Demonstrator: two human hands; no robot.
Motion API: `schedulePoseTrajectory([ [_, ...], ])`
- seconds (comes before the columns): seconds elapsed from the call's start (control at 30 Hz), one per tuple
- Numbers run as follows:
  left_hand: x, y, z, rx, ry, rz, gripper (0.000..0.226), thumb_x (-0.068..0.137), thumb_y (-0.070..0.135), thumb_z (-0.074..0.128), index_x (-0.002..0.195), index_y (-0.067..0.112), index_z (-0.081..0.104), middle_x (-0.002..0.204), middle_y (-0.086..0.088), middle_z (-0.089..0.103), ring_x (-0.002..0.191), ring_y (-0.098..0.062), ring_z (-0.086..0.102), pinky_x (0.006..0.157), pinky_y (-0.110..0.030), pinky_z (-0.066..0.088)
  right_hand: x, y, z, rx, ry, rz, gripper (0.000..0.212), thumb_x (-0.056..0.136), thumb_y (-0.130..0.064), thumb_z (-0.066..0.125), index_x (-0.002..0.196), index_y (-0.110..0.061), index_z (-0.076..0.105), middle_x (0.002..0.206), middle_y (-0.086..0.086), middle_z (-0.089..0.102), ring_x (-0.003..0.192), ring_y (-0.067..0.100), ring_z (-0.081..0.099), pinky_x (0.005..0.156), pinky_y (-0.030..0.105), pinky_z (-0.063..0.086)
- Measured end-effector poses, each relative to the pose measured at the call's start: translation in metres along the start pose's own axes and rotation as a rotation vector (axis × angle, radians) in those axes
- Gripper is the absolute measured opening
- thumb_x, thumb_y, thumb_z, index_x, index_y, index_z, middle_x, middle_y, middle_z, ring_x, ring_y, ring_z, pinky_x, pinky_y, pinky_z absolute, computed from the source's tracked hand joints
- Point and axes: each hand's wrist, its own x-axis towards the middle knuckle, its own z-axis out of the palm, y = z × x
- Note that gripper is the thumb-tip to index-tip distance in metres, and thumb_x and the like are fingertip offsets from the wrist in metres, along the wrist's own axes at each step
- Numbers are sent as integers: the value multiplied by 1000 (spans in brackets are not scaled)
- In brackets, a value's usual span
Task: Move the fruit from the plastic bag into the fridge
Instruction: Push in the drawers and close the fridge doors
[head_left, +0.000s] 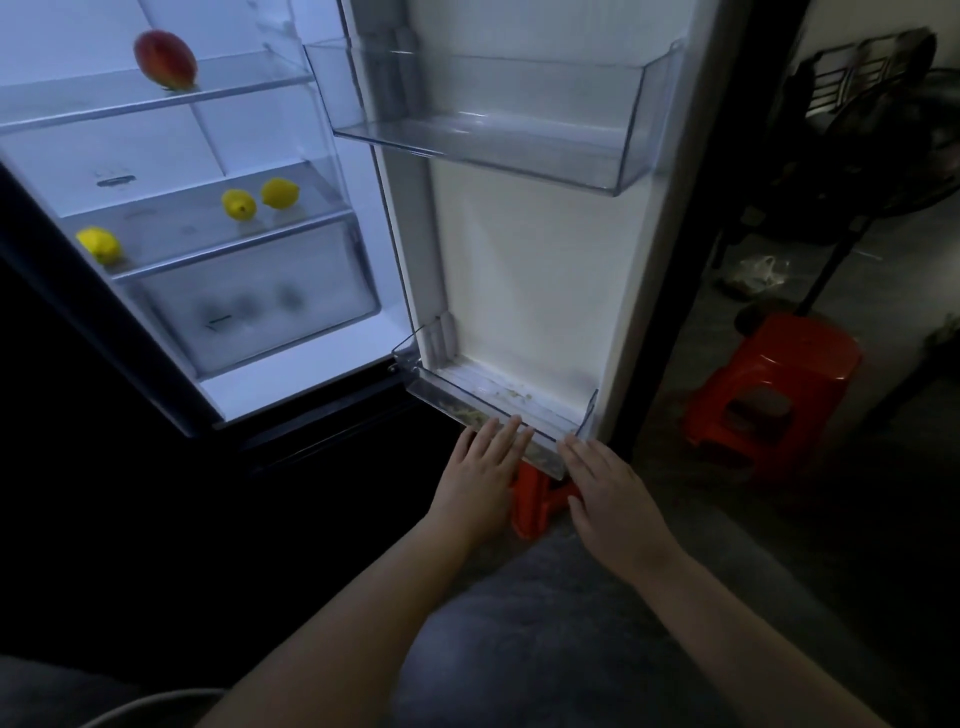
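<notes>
The fridge stands open, its door (540, 270) swung out to the right. A red-and-green mango (165, 58) rests on the upper glass shelf. Three yellow lemons lie on the shelf below: one at the left edge (100, 245), two further back (239, 204) (280, 193). Dark round shapes show through the frosted crisper drawer (260, 306). My left hand (480, 467) and my right hand (605, 491) are both empty with fingers spread, their fingertips at the front of the lowest door bin (498, 415). A crumpled plastic bag (756, 274) lies on the floor at the far right.
An empty clear door bin (493, 150) hangs higher on the door. A red plastic stool (774, 384) stands on the floor to the right, a second red stool (535, 501) is under the door between my hands. A dark standing fan (883, 156) is behind it.
</notes>
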Motion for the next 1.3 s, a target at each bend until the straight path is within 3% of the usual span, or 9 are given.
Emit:
schedulePoseTrajectory([
  [0.2, -35, -27, 7, -36, 23, -52, 77, 93, 35, 45, 150, 25, -5, 159, 6, -9, 145, -15, -8, 116, -37, -7, -9, -35, 7, -14, 2, -127, 77, 74, -19, 73, 142, -16, 38, 145, 1, 43, 134, 19, 40, 110, 37, 30],
  [0.6, -86, -75, 9, -84, 42, -146, 75, 92, 35, 48, 151, 24, 4, 159, 8, -3, 146, -14, -6, 119, -36, 0, -6, -99, 27, 6, -94, -279, 75, 80, -20, 62, 147, -16, 29, 154, 0, 28, 141, 21, 27, 110, 43, 34],
  [0.73, -100, -74, 2, -112, 95, -235, 72, 91, 34, 49, 151, 25, 10, 159, 1, -2, 146, -20, -2, 117, -44, 13, -11, -106, 13, 91, 3, -345, 74, 77, -17, 68, 143, -14, 36, 152, 4, 30, 141, 17, 24, 112, 36, 26],
  [0.83, -109, -57, -8, -100, 364, -164, 69, 84, 31, 47, 148, 18, 24, 155, -9, 23, 143, -26, 21, 112, -46, 28, -15, -101, -7, 135, 147, -358, 62, 84, -18, 60, 142, -14, 38, 153, 7, 26, 143, 16, 17, 117, 29, 16],
  [0.9, -110, -45, -17, -93, 530, -79, 70, 83, 27, 48, 148, 18, 22, 153, -11, 27, 142, -26, 23, 114, -45, 24, -16, -94, -20, 156, 272, -330, 57, 87, -19, 53, 141, -14, 38, 153, 8, 25, 144, 16, 17, 118, 24, 10],
  [0.97, -108, -33, -29, -57, 626, 0, 71, 83, 23, 51, 147, 18, 21, 153, -10, 23, 142, -27, 22, 115, -45, 22, -15, -88, -30, 176, 414, -295, 54, 85, -17, 53, 137, -12, 42, 150, 11, 27, 142, 22, 22, 118, 29, 16],
  [1.1, -103, -17, -44, 52, 621, 99, 69, 86, 23, 52, 148, 17, 23, 154, -9, 19, 144, -27, 18, 114, -46, 23, -10, -82, -41, 191, 554, -224, 57, 84, -14, 57, 138, -9, 40, 149, 16, 23, 142, 28, 22, 114, 42, 27],
  [1.2, -100, -13, -47, 89, 594, 85, 63, 87, 26, 46, 147, 18, 26, 154, -8, 18, 143, -28, 19, 115, -46, 20, -6, -84, -45, 244, 497, -133, 74, 78, -6, 68, 143, -14, 32, 153, 13, 14, 143, 27, 15, 108, 50, 34],
  [1.3, -101, -14, -45, 87, 604, 14, 60, 86, 25, 45, 144, 18, 33, 152, -8, 22, 141, -29, 24, 114, -48, 25, -3, -89, -44, 308, 445, -157, 80, 77, -3, 68, 144, -17, 27, 155, 10, 13, 143, 23, 14, 106, 46, 35],
])
